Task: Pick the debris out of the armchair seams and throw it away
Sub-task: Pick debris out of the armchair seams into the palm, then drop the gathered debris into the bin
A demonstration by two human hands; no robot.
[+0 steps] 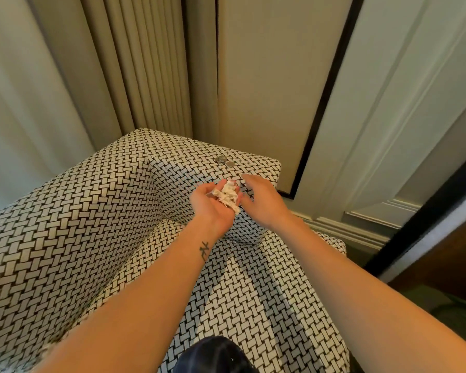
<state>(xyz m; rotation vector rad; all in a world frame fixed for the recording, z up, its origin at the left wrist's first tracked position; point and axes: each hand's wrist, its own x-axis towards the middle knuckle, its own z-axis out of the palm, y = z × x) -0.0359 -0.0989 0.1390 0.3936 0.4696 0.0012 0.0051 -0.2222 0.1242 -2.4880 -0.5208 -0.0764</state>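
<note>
a light, crumbly wad cupped in the left hand

the debris (228,196) is a pale, shredded wad that looks like torn tissue or paper scraps. it sits just right of the frame's centre, in the upturned palm of the left hand (213,204). that hand's fingers curl up around the far side of the wad and cup it rather than squeeze it.

by its look the wad is almost weightless, soft and loosely packed. a frayed tail hangs off the palm's right edge, so bits could likely drop at a tilt or a quick move. it would probably carry best enclosed, with the fingers folded further over the top or the other hand laid across it. pinching one strand would likely tear it free of the rest.

the right hand (261,203) is just beside the wad on the right, palm down, with its fingers loosely spread and nothing in them. its fingertips reach toward the top of the chair's arm.

both hands are over the arm of the armchair (92,211), which is covered in a black-and-white basket-weave cloth. just above the hands in the frame, two small round silvery pieces (221,158), possibly coins, lie on that arm's top. a pleated curtain (145,63) fills the upper left and a panelled wall (267,76) the upper right. no bin is in view.
</note>
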